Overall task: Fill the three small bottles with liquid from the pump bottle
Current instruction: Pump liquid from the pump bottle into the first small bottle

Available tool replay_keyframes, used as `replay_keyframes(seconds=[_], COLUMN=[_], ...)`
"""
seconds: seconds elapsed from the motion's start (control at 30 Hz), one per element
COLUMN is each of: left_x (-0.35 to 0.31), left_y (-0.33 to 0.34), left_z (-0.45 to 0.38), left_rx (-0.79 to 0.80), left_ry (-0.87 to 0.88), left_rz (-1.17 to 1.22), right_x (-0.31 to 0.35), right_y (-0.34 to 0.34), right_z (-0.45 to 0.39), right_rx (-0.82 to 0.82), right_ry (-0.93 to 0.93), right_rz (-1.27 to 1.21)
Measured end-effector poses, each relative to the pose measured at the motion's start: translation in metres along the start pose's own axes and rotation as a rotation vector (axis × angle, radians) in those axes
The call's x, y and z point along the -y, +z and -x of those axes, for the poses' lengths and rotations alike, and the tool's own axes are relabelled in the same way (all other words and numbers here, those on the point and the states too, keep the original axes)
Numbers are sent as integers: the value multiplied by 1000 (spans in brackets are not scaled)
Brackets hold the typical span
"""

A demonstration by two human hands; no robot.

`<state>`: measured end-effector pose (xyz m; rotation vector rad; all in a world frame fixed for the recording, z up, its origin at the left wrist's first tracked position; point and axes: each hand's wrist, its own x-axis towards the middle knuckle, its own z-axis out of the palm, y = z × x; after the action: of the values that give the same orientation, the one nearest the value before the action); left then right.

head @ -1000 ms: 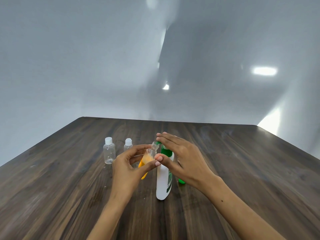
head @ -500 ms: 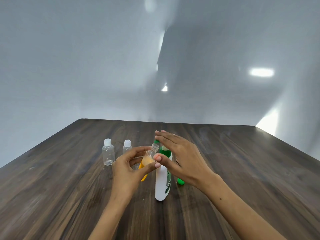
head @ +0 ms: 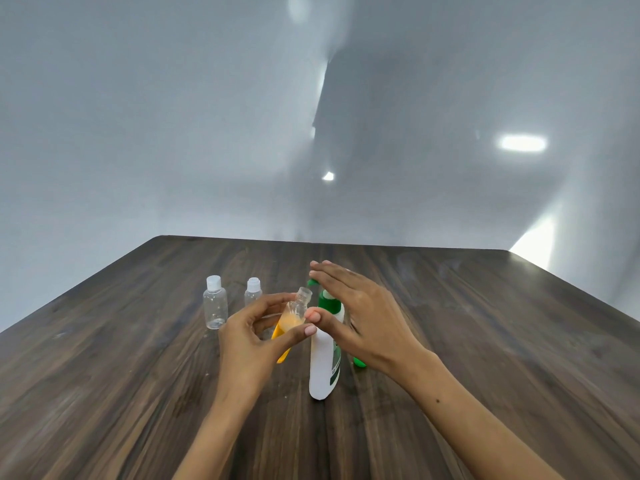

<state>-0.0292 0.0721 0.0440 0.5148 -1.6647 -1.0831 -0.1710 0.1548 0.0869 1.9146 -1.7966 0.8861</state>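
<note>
The table (head: 450, 341) was dark wood-grain with a faint sheen; the two capped small bottles (head: 215, 308) were clear glossy plastic with white caps; the uncapped bottle (head: 296, 311) was clear plastic too; the pump bottle (head: 323, 362) looked smooth white plastic, its pump green.

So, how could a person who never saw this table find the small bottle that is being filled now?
On the dark wooden table, find the tall white pump bottle near the middle. Just left of its green pump, the left hand holds a small clear bottle tilted. Unlike the two capped bottles behind, it is uncapped and holds orange liquid.
</note>
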Motion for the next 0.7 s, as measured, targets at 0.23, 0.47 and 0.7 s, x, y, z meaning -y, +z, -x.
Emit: replay_keyframes(seconds=[0.23,0.47,0.7], left_x=[0,5,4], left_y=[0,0,4], left_z=[-2,-1,1], left_rx=[-8,-5,6], left_ry=[-6,-16,-26], left_rz=[-21,-8,-3], right_x=[1,0,-3], right_y=[2,4,-1], right_z=[1,3,0], right_rx=[13,4,18], right_ry=[14,8,-7], right_rz=[1,0,6])
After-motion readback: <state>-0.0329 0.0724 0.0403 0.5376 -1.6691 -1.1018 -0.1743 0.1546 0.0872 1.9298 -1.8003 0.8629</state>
